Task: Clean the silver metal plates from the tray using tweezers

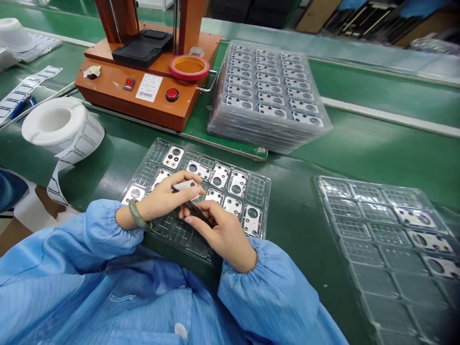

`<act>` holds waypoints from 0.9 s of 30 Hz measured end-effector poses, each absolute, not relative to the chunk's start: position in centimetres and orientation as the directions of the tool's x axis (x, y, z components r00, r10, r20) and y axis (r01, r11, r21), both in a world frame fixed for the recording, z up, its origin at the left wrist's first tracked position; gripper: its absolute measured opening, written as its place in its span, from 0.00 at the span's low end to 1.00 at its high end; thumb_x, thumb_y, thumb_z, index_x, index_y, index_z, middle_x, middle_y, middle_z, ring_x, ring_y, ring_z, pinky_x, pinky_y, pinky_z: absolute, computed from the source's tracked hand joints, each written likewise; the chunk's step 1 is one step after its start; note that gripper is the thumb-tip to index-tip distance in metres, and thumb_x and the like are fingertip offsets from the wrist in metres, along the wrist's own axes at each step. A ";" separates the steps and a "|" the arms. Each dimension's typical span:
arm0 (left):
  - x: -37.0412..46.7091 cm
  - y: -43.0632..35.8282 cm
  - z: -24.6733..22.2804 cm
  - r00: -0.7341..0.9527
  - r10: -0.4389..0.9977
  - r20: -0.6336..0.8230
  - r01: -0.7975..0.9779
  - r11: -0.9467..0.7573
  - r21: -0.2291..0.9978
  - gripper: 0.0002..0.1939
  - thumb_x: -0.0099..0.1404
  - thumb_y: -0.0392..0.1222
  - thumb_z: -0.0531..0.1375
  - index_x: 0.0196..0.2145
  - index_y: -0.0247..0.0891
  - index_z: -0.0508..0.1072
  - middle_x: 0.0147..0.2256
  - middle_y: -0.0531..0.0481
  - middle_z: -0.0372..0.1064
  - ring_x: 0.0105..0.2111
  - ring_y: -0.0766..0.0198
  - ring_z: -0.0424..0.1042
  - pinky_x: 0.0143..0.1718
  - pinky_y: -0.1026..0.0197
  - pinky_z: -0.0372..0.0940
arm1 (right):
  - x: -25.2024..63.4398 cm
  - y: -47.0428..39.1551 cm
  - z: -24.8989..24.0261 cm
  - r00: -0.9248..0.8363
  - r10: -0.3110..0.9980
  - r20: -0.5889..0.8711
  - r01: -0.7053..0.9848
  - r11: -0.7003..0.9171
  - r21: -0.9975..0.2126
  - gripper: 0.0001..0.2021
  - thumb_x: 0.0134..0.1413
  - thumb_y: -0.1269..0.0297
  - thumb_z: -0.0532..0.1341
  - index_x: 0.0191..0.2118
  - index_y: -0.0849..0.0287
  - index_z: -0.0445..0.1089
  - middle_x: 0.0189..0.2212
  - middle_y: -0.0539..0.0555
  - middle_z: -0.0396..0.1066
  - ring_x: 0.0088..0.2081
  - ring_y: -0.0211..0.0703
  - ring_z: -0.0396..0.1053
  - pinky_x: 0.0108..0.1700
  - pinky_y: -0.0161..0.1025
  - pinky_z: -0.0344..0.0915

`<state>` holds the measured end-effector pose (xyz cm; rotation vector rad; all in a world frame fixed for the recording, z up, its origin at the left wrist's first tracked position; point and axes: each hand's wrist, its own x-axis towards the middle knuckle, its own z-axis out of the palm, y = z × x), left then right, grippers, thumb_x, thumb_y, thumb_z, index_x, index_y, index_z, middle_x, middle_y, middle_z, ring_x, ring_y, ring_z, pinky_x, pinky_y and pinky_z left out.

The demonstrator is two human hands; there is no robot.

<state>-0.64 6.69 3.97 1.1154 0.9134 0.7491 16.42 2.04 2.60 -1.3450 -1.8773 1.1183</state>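
At far left, a strip of labels with dark-outlined blanks lies beside a blue pen; right of it stands a large roll of labels, its loose end trailing toward the person. An orange press follows, bearing a white sticker whose print is too small to read, a red switch, a red button and a ring of tape.

Before the press, the left hand, with a green bangle at its wrist, pinches a silver metal plate above a clear tray of similar plates. The right hand has its fingers closed on a slim dark piece, which reaches the left fingers.

The tray's far edge lies near the press; its right edge is well apart from a second tray — a broad strip of work surface separates them. Behind that gap rises a stack of filled trays. The surface is green and glossy; beyond it, at upper right, brown panels and blue cloth appear, partly blurred.
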 end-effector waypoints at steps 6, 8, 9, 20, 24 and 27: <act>-0.8 6.5 4.0 0.471 0.854 -0.222 -0.040 0.272 0.962 0.17 0.62 0.48 0.61 0.44 0.36 0.66 0.39 0.48 0.72 0.16 0.76 0.67 0.16 0.72 0.64 | 16.7 2.2 2.7 -0.412 0.911 -0.009 0.428 0.185 -0.884 0.12 0.60 0.56 0.57 0.36 0.56 0.74 0.22 0.47 0.70 0.22 0.35 0.63 0.28 0.34 0.60; -0.8 6.4 4.1 0.493 0.843 -0.217 -0.038 0.270 0.962 0.16 0.62 0.48 0.61 0.44 0.37 0.66 0.38 0.49 0.72 0.15 0.77 0.66 0.15 0.71 0.64 | 17.0 2.4 3.0 -0.454 0.887 -0.089 0.372 0.098 -0.923 0.13 0.61 0.56 0.56 0.36 0.56 0.74 0.18 0.46 0.66 0.21 0.34 0.62 0.27 0.33 0.60; -0.8 6.3 4.1 0.500 0.838 -0.217 -0.031 0.268 0.963 0.17 0.62 0.48 0.61 0.44 0.37 0.65 0.38 0.49 0.72 0.15 0.76 0.66 0.16 0.71 0.65 | 17.1 2.5 3.1 -0.480 0.868 -0.126 0.331 0.046 -0.943 0.14 0.61 0.55 0.55 0.36 0.57 0.74 0.17 0.45 0.64 0.20 0.34 0.61 0.26 0.32 0.59; -1.1 5.9 4.1 0.461 0.854 -0.242 0.047 0.248 0.968 0.16 0.63 0.49 0.60 0.45 0.40 0.67 0.41 0.48 0.73 0.18 0.74 0.67 0.18 0.68 0.66 | 16.6 2.6 3.0 -0.586 0.789 -0.187 0.117 -0.146 -0.982 0.21 0.66 0.51 0.47 0.35 0.59 0.70 0.22 0.46 0.65 0.19 0.31 0.55 0.25 0.32 0.58; -0.9 5.8 4.3 0.382 0.885 -0.264 0.059 0.262 0.963 0.18 0.60 0.49 0.62 0.45 0.39 0.68 0.42 0.47 0.73 0.20 0.72 0.67 0.19 0.67 0.65 | 16.3 2.1 3.3 -0.342 0.929 -0.140 0.431 0.023 -0.902 0.11 0.59 0.54 0.59 0.40 0.56 0.68 0.29 0.48 0.72 0.29 0.37 0.68 0.36 0.37 0.63; -0.7 5.6 4.6 0.359 0.886 -0.292 0.078 0.283 0.956 0.20 0.59 0.50 0.63 0.45 0.38 0.68 0.43 0.46 0.73 0.20 0.71 0.67 0.19 0.67 0.65 | 16.4 1.9 3.7 -0.342 0.932 -0.122 0.512 0.076 -0.855 0.10 0.60 0.55 0.58 0.40 0.55 0.70 0.31 0.48 0.73 0.30 0.38 0.69 0.38 0.37 0.64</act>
